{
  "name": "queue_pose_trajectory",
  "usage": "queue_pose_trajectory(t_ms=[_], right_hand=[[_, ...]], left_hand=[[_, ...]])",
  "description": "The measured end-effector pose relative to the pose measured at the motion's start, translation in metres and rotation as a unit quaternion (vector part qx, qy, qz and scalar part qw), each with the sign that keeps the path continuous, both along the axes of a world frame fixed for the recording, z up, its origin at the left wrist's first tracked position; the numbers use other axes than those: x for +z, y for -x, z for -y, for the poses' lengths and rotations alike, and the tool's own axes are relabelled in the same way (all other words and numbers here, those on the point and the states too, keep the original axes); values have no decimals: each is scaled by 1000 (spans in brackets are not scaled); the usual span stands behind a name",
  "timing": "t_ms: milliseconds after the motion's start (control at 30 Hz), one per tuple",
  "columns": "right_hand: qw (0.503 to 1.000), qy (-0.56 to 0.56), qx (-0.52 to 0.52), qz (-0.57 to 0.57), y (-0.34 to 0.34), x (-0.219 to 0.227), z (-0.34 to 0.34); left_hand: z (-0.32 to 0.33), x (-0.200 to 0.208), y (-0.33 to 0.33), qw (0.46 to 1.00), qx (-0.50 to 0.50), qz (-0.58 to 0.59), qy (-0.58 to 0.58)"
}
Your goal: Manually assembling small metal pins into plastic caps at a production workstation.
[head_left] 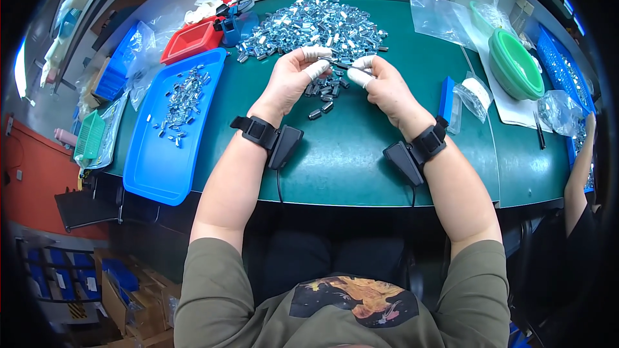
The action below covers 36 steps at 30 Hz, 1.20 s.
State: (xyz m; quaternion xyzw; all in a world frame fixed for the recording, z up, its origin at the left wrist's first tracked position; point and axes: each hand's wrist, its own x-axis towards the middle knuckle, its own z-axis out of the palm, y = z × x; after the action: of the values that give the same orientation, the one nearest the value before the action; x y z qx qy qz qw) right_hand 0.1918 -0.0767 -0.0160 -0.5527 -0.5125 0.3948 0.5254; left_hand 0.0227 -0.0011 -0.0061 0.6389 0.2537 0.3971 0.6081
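Note:
My left hand (288,82) and my right hand (391,90) meet over the near edge of a big pile of small shiny metal pieces (316,26). White finger cots cover the thumb and index fingertips of both. Between the two pinches runs a slim dark rod-like piece (340,64), its ends hidden by the fingers; its exact kind is too small to make out. Below the fingers lie several loose metal cylinders (325,90), two of them nearest me. A black strapped device sits on each wrist.
On the left lies a blue tray (143,161) with scattered metal pieces, beside a red bin (192,40) and a micrometer (244,3). To the right are a blue block (447,100), a clear bag (474,96), green bowls (516,64) and a pen (539,130). A co-worker's arm (580,167) reaches in at far right.

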Motion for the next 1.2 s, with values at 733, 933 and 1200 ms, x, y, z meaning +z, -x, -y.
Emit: queue_pose_trajectory(t_ms=[733,933,1200], right_hand=[[992,91,-2,-91,-1,11,2],[996,65,9,-58,3,8,1],[998,42,-3,-55,1,5,0]], left_hand=[[-3,-2,3,999,-3,15,48],[-2,-2,3,998,-1,32,52],[-2,-1,3,999,2,23,37]])
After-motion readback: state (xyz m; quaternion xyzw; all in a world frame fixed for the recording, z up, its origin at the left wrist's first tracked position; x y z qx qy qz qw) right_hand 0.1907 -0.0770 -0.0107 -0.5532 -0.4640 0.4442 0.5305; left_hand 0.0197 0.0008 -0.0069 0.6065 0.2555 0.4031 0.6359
